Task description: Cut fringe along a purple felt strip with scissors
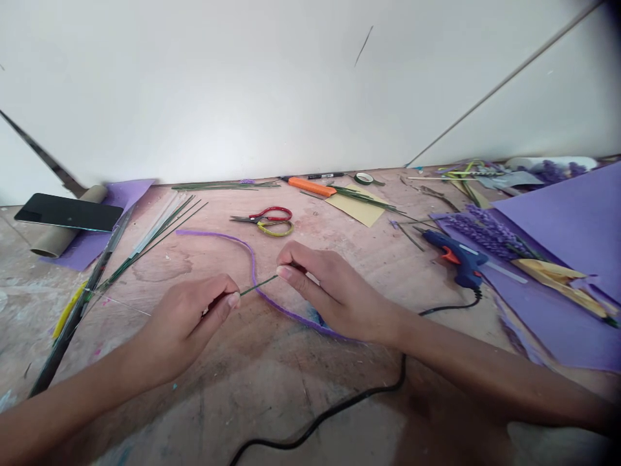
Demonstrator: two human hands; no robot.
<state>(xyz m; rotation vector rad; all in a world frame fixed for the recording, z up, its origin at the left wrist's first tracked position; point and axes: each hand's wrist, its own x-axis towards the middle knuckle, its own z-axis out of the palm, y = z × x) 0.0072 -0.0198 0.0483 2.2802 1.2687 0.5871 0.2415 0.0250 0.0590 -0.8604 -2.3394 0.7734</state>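
Note:
My left hand (196, 310) pinches one end of a short thin green wire (259, 285). The other end sits between the fingertips of my right hand (330, 288), which is also closed in a pinch. A long purple strip (242, 246) curves across the wooden table (272, 388), runs under the wire and passes beneath my right hand. Both hands hover just above the table, near its middle.
Red and yellow scissors (266, 219) lie behind the hands. A blue glue gun (458, 255) with a black cord (339, 404) rests to the right, beside purple foam sheets (572, 226) and lavender sprigs (485, 233). Green wires (145, 243), a phone (68, 212) and a cardboard tube (58, 239) are at left.

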